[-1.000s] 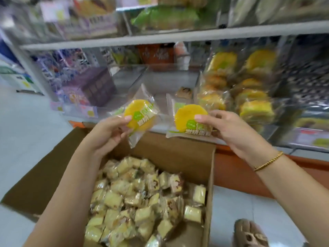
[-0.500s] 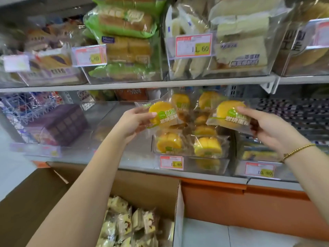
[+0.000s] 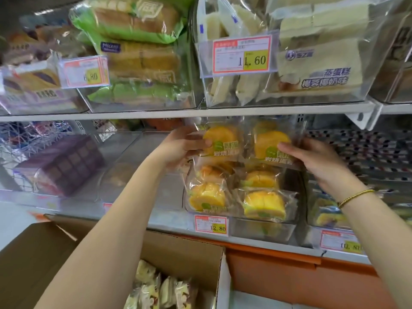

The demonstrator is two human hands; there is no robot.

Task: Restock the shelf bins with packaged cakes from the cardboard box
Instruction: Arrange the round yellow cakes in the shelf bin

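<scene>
My left hand (image 3: 181,147) grips a yellow round cake in a clear wrapper (image 3: 220,139), thumb on its front. A second wrapped yellow cake (image 3: 268,141) is held by my right hand (image 3: 312,158). Both cakes sit side by side over the top of a clear shelf bin (image 3: 263,230) on the lower shelf, above several of the same cakes stacked inside it. The open cardboard box (image 3: 185,248) stands below on the floor, with small pale packaged cakes (image 3: 156,286) in it.
A white upper shelf board (image 3: 133,115) runs just above my hands and carries bins of bagged bread and sandwich cakes. A purple boxed product (image 3: 64,163) lies in the bin to the left. Price tags hang on the bin fronts. An orange base panel (image 3: 289,277) runs under the shelf.
Both hands rose from above the cardboard box to the lower shelf, carrying the two yellow cakes, and now hold them close together over the yellow-cake bin. My view tilted up.
</scene>
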